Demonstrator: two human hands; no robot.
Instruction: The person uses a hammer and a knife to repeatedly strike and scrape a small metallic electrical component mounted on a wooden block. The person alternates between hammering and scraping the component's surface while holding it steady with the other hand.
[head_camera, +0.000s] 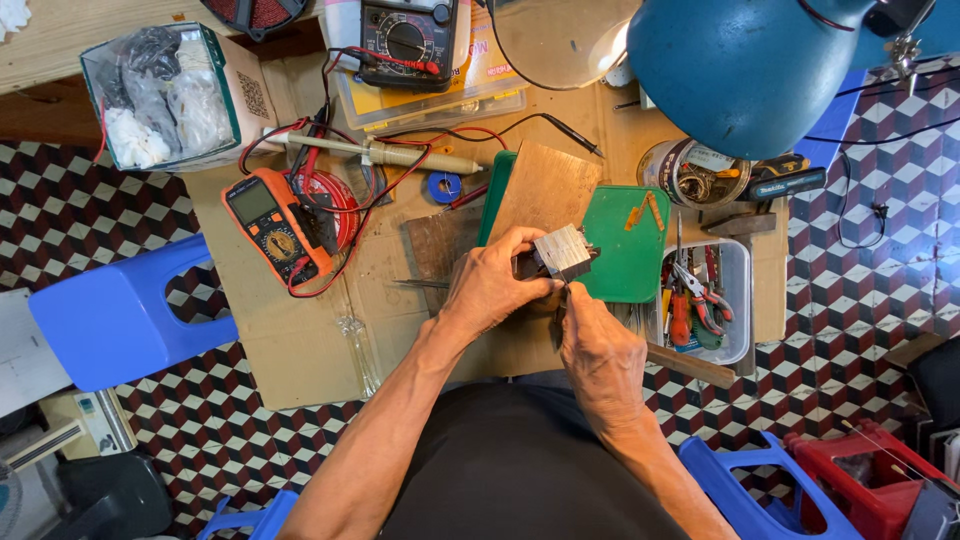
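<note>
My left hand (497, 281) grips a small grey metal block with finned sides (565, 251), held above the cardboard-covered low table (300, 340). My right hand (598, 348) is closed just below the block, pinching a thin dark tool (557, 328) whose tip meets the underside of the block. A wooden board (545, 190) and a green cutting mat (630, 260) lie right behind the block.
An orange multimeter (272, 228) with red and black leads lies at the left, a soldering iron (400, 154) behind it. A clear tray of pliers (705, 300) stands at the right, a blue lamp shade (745, 65) above. Blue stools (120, 315) stand around on tiled floor.
</note>
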